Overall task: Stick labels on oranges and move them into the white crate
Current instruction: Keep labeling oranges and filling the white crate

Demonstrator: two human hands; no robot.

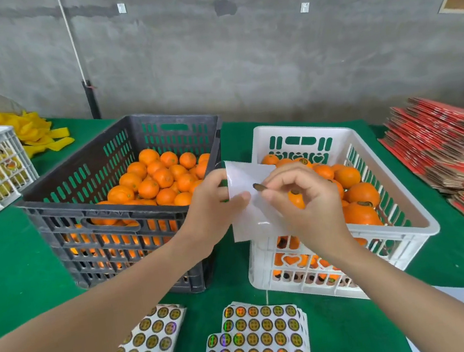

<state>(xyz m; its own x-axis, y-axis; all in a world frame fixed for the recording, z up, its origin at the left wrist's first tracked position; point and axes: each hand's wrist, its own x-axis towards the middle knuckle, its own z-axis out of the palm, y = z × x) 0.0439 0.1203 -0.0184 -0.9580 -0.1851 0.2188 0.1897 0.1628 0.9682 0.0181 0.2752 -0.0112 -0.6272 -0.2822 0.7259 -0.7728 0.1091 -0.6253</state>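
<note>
Left hand (214, 204) pinches the white sheet (246, 227). Right hand (304, 195) curls round an orange (296, 200) and pinches a loose label (257, 186). Next, I think: press it on, then drop the orange at four o'clock, into the white crate (426, 228).

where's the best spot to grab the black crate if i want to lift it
By the handle slots cut into the black crate: one in the near wall, one in the far wall. Hook fingers in from outside at both ends, since it holds many oranges.

Left hand (214, 204) grips backing sheet (249, 223); right hand (309, 199) holds orange (297, 200), seemingly pinching label (258, 187)
</note>
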